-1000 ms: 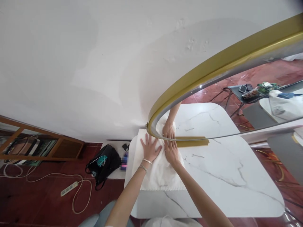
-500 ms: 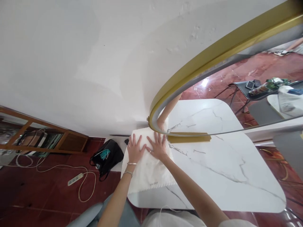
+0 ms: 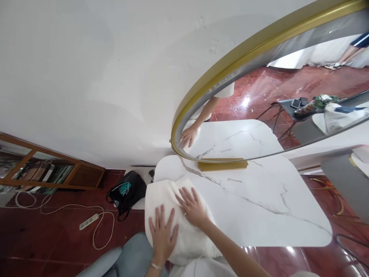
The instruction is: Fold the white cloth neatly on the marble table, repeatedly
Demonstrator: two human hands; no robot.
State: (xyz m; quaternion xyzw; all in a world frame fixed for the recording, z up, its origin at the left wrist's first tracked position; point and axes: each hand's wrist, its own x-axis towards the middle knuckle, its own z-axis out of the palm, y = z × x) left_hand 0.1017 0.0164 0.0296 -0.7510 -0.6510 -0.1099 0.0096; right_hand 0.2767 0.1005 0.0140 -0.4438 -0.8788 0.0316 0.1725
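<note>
A white towel (image 3: 161,194) lies folded over on the near left corner of a white marble table (image 3: 253,207). My left hand (image 3: 162,234) lies flat and open on the towel's near part, fingers spread. My right hand (image 3: 192,207) presses flat and open on the towel just to the right, a ring on one finger. Behind the table stands a round mirror with a gold frame (image 3: 207,80), where the reflection of a hand (image 3: 188,135) on the towel shows.
A black bag (image 3: 127,194) sits on the red tiled floor at the left, with a white power strip (image 3: 88,222) and its cable nearby. A wooden shelf (image 3: 43,171) runs along the wall. The mirror's gold base (image 3: 222,164) rests on the table.
The towel has been drawn from the table's far left corner toward me and folded over. Both hands slid back with it and still lie flat on it.
</note>
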